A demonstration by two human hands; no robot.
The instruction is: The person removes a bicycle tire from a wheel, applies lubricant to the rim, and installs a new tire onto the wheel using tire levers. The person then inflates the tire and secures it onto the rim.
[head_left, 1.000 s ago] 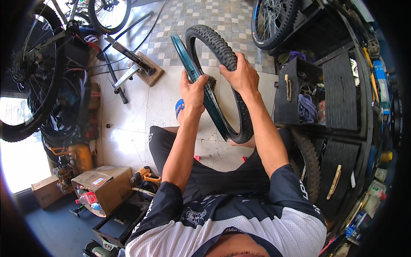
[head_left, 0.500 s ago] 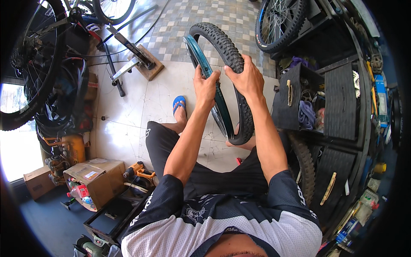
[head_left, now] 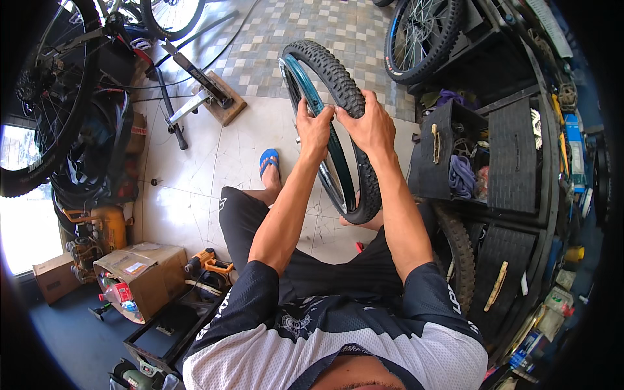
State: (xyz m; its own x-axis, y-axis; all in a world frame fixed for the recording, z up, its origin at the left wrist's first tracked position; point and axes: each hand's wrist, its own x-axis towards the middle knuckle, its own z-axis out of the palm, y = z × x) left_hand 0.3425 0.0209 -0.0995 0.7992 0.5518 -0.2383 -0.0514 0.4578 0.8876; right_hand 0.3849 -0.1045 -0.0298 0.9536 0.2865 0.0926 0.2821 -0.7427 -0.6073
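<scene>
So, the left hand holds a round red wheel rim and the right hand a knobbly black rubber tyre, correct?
Not red: the head view shows the round wheel rim has a teal outer face. The left hand does hold it, and the right hand the knobbly black rubber tyre.

Bicycles (head_left: 71, 40) and power tools (head_left: 208, 261) show a workshop.

On my head-view feed, the left hand (head_left: 314, 134) grips a teal-lined wheel rim (head_left: 301, 77) as the right hand (head_left: 373, 127) clasps a knobby black tyre (head_left: 329, 70) beside it — thumbs close together, both hoops tilted above a tiled floor (head_left: 195, 166). I see rim and tyre overlap at their lower ends; whether they are joined there, I cannot tell. A blue sandal (head_left: 268, 156) shows to the left — farther off, a cardboard box (head_left: 162, 270) and an orange tool (head_left: 209, 261).
</scene>
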